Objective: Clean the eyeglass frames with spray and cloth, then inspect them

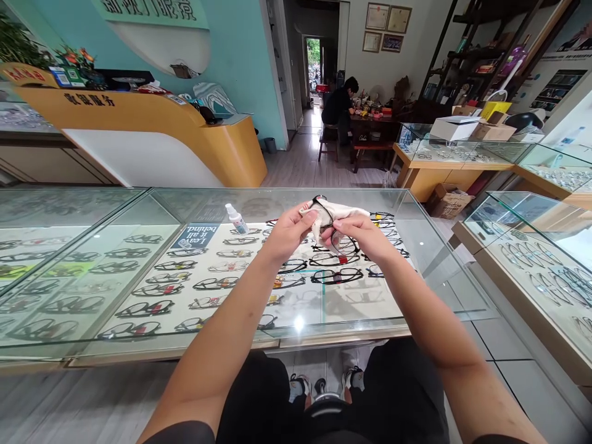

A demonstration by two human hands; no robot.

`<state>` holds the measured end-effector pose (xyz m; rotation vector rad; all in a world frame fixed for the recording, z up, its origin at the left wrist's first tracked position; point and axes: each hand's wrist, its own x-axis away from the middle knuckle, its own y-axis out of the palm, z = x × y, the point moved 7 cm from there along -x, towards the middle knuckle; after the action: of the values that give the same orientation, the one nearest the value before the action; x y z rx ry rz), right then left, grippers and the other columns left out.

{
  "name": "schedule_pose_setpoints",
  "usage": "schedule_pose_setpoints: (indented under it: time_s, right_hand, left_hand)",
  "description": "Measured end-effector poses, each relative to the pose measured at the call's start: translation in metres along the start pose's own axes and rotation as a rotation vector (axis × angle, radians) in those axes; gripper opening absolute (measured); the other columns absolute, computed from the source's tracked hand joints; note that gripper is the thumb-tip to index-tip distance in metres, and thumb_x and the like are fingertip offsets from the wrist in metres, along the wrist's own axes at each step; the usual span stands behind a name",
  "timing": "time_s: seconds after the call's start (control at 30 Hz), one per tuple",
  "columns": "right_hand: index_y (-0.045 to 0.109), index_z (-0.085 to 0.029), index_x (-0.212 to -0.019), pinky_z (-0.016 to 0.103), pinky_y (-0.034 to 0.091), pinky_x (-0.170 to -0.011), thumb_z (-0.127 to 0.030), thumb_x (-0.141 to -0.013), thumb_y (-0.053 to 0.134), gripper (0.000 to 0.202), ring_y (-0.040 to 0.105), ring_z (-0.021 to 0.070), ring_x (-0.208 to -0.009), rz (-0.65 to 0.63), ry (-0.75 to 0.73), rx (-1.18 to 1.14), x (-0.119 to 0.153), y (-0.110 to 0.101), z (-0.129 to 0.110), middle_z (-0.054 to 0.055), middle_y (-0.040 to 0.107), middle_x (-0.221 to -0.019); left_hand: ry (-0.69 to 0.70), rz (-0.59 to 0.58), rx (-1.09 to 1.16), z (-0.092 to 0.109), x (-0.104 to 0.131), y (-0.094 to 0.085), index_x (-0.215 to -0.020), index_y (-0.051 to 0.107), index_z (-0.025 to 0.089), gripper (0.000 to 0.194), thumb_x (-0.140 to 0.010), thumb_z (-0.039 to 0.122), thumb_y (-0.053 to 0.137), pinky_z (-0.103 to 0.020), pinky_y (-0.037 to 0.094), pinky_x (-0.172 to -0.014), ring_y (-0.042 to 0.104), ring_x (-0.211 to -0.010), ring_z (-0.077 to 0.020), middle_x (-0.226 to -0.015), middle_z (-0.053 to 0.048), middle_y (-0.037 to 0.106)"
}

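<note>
Above the glass counter, both my hands are closed around a pair of dark-rimmed eyeglasses [329, 217] and a pale cleaning cloth [346, 210]. My left hand [292, 229] pinches the cloth and one side of the frame, thumb on top. On the other side, my right hand [359, 232] grips the frame between thumb and fingers, with cloth draped behind it. A thin dark temple arm seems to hang below the right fingers. Part of the eyeglasses is hidden by the cloth and fingers. A white spray bottle [236, 219] stands upright on the counter, left of my hands.
Rows of eyeglasses [337, 275] lie inside the glass display case [287, 327] beneath my arms. Another glass case [531, 259] stands at the right. Behind are an orange-and-white reception counter [235, 145] and a seated person [340, 108] at a cluttered table.
</note>
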<state>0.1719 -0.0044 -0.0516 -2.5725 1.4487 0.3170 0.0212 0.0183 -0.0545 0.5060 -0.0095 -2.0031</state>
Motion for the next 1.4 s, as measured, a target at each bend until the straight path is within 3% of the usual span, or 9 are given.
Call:
schedule_pose_setpoints:
  time_s: [0.13,0.33,0.43,0.63,0.73,0.87,0.97,1.13,1.4]
  right_hand:
    - [0.087,-0.018,-0.084,0.033,0.054,-0.081,-0.069,-0.097,0.075,0.054,0.066,0.0186,-0.079,-0.014,-0.015,0.022,0.002,0.003,0.003,0.007,0.080,-0.085]
    - [0.086,-0.017,-0.086,0.031,0.048,-0.075,-0.066,-0.101,0.072,0.053,0.060,0.0159,-0.074,-0.040,0.002,0.040,0.003,0.015,0.013,0.003,0.072,-0.076]
    - [0.086,-0.017,-0.087,0.032,0.051,-0.076,-0.066,-0.100,0.074,0.052,0.061,0.0164,-0.074,-0.014,-0.004,0.007,0.002,0.011,0.011,0.006,0.077,-0.082]
    - [0.085,-0.017,-0.085,0.032,0.052,-0.076,-0.070,-0.097,0.074,0.055,0.063,0.0173,-0.075,0.019,-0.022,-0.027,-0.001,0.003,0.010,0.007,0.079,-0.084]
    - [0.080,-0.018,-0.076,0.032,0.051,-0.078,-0.074,-0.096,0.072,0.061,0.064,0.0180,-0.078,0.037,-0.046,0.034,-0.001,0.011,0.012,0.006,0.078,-0.081]
    - [0.075,-0.018,-0.071,0.033,0.052,-0.081,-0.077,-0.096,0.070,0.065,0.065,0.0187,-0.079,0.038,-0.046,0.064,0.001,0.022,0.012,0.006,0.077,-0.082]
    - [0.082,-0.018,-0.082,0.035,0.054,-0.083,-0.076,-0.096,0.070,0.061,0.065,0.0196,-0.082,0.060,-0.052,0.054,0.004,0.018,0.007,0.007,0.079,-0.087]
    - [0.084,-0.019,-0.085,0.035,0.055,-0.088,-0.073,-0.099,0.069,0.058,0.067,0.0205,-0.086,0.087,-0.084,0.041,0.004,0.010,0.000,0.007,0.079,-0.086]
    - [0.084,-0.019,-0.087,0.037,0.056,-0.093,-0.079,-0.096,0.068,0.063,0.071,0.0231,-0.094,0.053,-0.065,0.091,0.006,0.027,0.003,0.008,0.082,-0.095]
  left_hand:
    - [0.019,-0.009,0.003,-0.004,0.004,0.012,-0.122,0.066,0.019,0.056,-0.084,0.047,0.096,-0.027,0.058,-0.056,0.068,-0.057,-0.0145,-0.076,0.002,0.073]
    - [0.105,0.180,-0.075,-0.004,0.008,0.007,-0.090,0.061,0.021,0.047,-0.098,0.065,0.076,-0.026,0.047,-0.041,0.055,-0.039,-0.0123,-0.056,0.005,0.060]
    - [0.083,0.108,-0.057,-0.001,0.006,0.005,-0.087,0.063,0.019,0.050,-0.100,0.066,0.073,-0.027,0.052,-0.048,0.060,-0.047,-0.0133,-0.060,0.002,0.062]
    - [0.011,-0.021,-0.030,-0.002,0.004,0.011,-0.115,0.066,0.018,0.055,-0.084,0.053,0.095,-0.027,0.056,-0.060,0.068,-0.062,-0.0145,-0.075,0.002,0.071]
    - [0.093,0.114,-0.065,0.000,0.007,0.011,-0.105,0.064,0.020,0.054,-0.081,0.056,0.096,-0.025,0.050,-0.049,0.059,-0.049,-0.0110,-0.068,0.005,0.065]
    - [0.167,0.263,-0.103,0.006,0.013,0.007,-0.083,0.057,0.022,0.052,-0.097,0.069,0.075,-0.025,0.041,-0.041,0.051,-0.041,-0.0106,-0.056,0.005,0.057]
    - [0.107,0.170,-0.050,0.006,0.010,0.007,-0.089,0.063,0.021,0.053,-0.094,0.072,0.076,-0.027,0.048,-0.046,0.057,-0.047,-0.0127,-0.062,0.002,0.062]
    - [0.079,0.058,-0.012,0.009,0.008,0.015,-0.114,0.068,0.019,0.056,-0.080,0.051,0.098,-0.026,0.054,-0.057,0.063,-0.061,-0.0124,-0.078,0.002,0.070]
    - [0.195,0.264,-0.037,0.011,0.013,0.016,-0.084,0.055,0.022,0.053,-0.095,0.068,0.078,-0.023,0.036,-0.038,0.045,-0.039,-0.0076,-0.058,0.007,0.051]
